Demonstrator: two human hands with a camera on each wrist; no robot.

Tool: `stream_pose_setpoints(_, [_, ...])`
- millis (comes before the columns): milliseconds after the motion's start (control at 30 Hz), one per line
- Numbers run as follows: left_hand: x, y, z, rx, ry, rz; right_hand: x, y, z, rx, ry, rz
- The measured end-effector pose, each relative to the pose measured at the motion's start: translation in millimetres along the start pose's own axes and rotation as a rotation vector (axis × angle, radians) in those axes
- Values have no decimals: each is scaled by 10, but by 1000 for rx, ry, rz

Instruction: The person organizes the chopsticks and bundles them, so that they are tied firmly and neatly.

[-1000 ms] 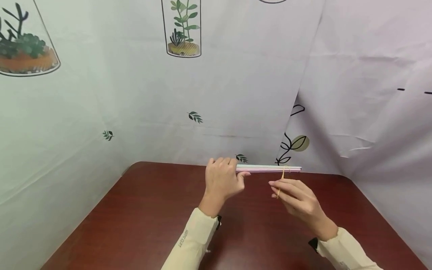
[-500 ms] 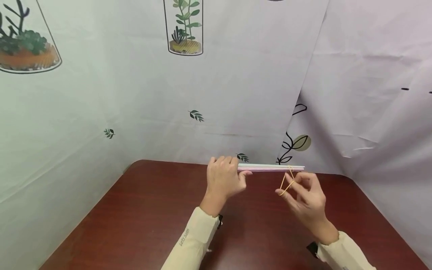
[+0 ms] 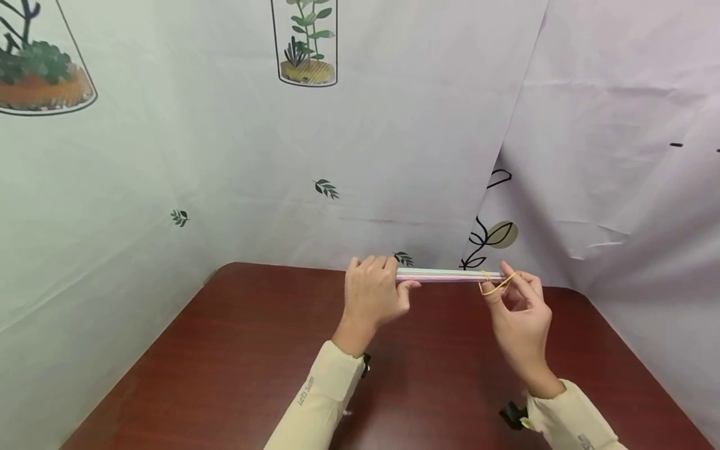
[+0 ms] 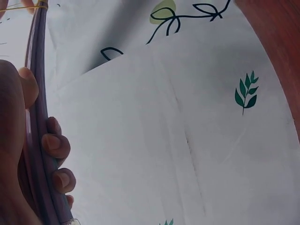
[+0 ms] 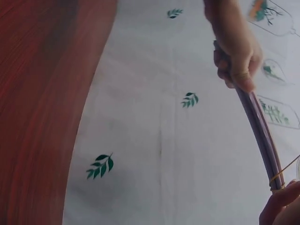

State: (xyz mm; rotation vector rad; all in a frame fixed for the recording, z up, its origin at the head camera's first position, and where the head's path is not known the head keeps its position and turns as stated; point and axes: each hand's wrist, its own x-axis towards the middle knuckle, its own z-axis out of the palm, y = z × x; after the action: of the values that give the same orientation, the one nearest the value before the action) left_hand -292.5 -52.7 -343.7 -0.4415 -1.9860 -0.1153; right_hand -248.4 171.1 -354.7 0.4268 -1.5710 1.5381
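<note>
My left hand (image 3: 371,294) grips a bundle of long thin sticks (image 3: 435,275), pale pink and white in the head view, holding it level above the far part of the table. In the left wrist view its fingers (image 4: 57,145) curl round the bundle, which looks purple there. A yellow rubber band (image 3: 496,290) circles the bundle near its right end. My right hand (image 3: 524,322) has thumb and index finger hooked in a loop of that band, spreading it at the stick ends. The right wrist view shows the band (image 5: 287,168) running taut from the sticks (image 5: 258,126).
Below the hands is a dark red wooden table (image 3: 236,369) with rounded far corners. White cloth (image 3: 382,150) printed with plants and jars hangs behind it and along both sides. Each wrist wears a black strap device (image 3: 513,415).
My right hand has risen to the sticks' right end, first stretching the rubber band's loop open below them, then lifting it to their tips. The left hand keeps its grip, nearly still.
</note>
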Motion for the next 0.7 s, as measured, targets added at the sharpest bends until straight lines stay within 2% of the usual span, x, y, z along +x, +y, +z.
stream_pose_setpoints(67, [-4, -3, 2, -5, 10, 4, 15, -21, 7, 73, 20, 45])
stream_pose_setpoints(167, [-10, -2, 7, -14, 18, 11, 39, -56, 10, 117, 49, 105])
stream_pose_setpoints(367, [23, -14, 2, -6, 28, 2, 134, -101, 31, 160, 72, 214])
stream_pose_setpoints(533, [20, -22, -6, -25, 41, 10, 183, -133, 43, 184, 110, 351])
stream_pose_setpoints(700, [7, -18, -4, -38, 37, 14, 217, -134, 36, 261, 69, 441])
